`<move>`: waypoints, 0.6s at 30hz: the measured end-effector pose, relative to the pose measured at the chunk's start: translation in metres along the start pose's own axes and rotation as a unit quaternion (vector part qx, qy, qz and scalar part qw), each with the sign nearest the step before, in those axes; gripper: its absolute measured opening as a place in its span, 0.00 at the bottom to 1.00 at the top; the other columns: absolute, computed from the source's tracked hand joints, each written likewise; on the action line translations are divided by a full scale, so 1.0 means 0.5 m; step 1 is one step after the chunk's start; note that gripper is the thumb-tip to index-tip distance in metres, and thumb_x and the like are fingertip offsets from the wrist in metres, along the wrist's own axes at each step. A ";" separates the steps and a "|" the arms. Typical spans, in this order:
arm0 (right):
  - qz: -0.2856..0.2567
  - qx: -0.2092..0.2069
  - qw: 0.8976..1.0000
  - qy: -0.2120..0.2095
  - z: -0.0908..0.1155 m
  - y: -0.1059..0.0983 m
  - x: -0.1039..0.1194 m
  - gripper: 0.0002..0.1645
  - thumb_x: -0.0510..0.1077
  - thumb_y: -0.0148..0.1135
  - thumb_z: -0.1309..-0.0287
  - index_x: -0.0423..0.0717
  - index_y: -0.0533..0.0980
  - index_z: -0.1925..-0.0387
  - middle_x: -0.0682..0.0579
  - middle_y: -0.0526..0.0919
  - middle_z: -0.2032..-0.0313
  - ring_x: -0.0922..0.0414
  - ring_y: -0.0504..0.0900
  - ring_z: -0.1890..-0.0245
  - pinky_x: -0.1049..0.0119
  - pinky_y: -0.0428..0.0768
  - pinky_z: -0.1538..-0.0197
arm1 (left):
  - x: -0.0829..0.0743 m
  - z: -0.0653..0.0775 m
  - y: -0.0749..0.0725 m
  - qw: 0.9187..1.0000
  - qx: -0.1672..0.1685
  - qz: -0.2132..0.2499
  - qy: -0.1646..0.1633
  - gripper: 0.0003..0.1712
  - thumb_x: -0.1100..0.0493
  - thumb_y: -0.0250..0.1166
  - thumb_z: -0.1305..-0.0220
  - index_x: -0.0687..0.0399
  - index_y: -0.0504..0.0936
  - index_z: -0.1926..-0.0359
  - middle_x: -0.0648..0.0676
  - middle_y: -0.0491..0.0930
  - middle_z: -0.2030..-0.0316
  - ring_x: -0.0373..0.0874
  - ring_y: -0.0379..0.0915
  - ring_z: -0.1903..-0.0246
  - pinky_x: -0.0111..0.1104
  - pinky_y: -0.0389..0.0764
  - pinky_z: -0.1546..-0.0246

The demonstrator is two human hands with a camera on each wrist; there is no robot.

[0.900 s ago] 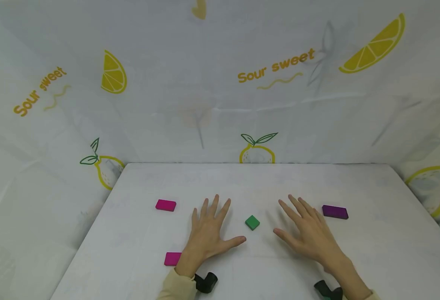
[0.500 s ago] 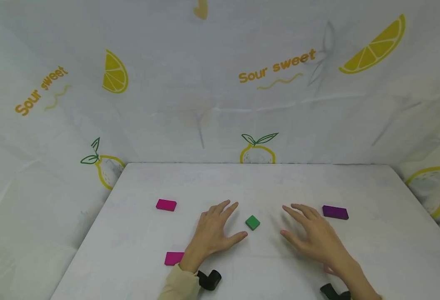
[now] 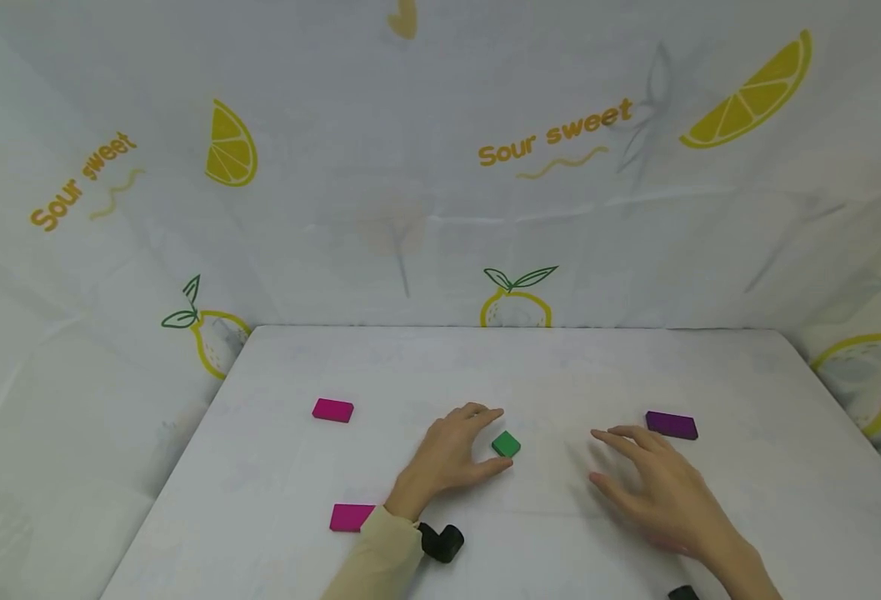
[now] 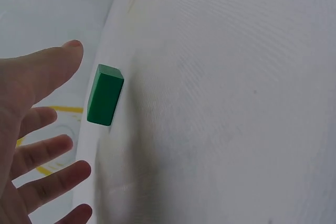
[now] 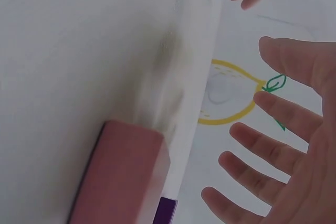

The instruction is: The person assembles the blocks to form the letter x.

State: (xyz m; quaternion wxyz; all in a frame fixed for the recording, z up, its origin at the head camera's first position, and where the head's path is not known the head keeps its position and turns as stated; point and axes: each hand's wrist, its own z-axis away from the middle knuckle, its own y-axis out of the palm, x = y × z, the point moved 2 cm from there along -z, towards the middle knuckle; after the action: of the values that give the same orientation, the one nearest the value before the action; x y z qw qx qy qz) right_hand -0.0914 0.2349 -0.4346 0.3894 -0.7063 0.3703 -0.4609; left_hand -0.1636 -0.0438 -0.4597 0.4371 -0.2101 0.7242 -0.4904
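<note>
My left hand (image 3: 449,454) reaches toward a small green block (image 3: 506,444) on the white table. Its thumb and fingers are spread on the near and far sides of the block, and the left wrist view shows a gap between them and the green block (image 4: 105,95). My right hand (image 3: 665,492) hovers with loosely bent fingers and holds nothing. A purple block (image 3: 671,425) lies just beyond it. In the right wrist view a pale pink block (image 5: 121,177) lies close to the camera; from the head view the right hand mostly hides it.
Two magenta blocks lie at the left: a far magenta block (image 3: 332,410) and a near magenta block (image 3: 350,517), partly covered by the left sleeve (image 3: 382,554). Behind the white table (image 3: 560,358) hangs a lemon-print cloth (image 3: 440,167).
My left hand has moved right to the green block, its fingers drawing in from a wide spread. My right hand has shifted right and nearer, its fingers bending. The blocks stay put.
</note>
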 end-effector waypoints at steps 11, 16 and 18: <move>-0.003 0.030 0.999 0.024 0.044 -0.021 -0.037 0.28 0.54 0.79 0.50 0.54 0.83 0.46 0.51 0.84 0.49 0.45 0.80 0.48 0.39 0.82 0.57 | 0.000 -0.017 0.022 1.000 0.007 0.000 0.014 0.28 0.44 0.71 0.39 0.46 0.83 0.39 0.46 0.83 0.43 0.43 0.79 0.44 0.37 0.79 0.49; 0.023 0.014 1.000 0.013 0.068 -0.023 -0.060 0.29 0.55 0.82 0.56 0.56 0.85 0.49 0.58 0.84 0.53 0.51 0.80 0.53 0.49 0.83 0.60 | -0.001 -0.020 0.022 1.000 0.009 -0.005 0.019 0.27 0.46 0.71 0.39 0.47 0.84 0.40 0.45 0.84 0.45 0.43 0.79 0.45 0.36 0.78 0.49; 0.032 0.015 0.999 0.013 0.073 -0.022 -0.067 0.29 0.56 0.83 0.57 0.56 0.85 0.50 0.59 0.84 0.54 0.52 0.80 0.55 0.50 0.83 0.60 | 0.000 -0.021 0.023 1.000 0.012 -0.009 0.019 0.26 0.46 0.71 0.39 0.47 0.84 0.41 0.45 0.85 0.45 0.43 0.79 0.47 0.35 0.78 0.50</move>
State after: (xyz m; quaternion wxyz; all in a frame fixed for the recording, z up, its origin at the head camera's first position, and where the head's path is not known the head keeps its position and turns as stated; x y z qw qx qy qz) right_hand -0.0651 0.2767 -0.4467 0.4097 -0.6821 0.3906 -0.4629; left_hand -0.1711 -0.0335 -0.4683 0.4214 -0.2015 0.7245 -0.5069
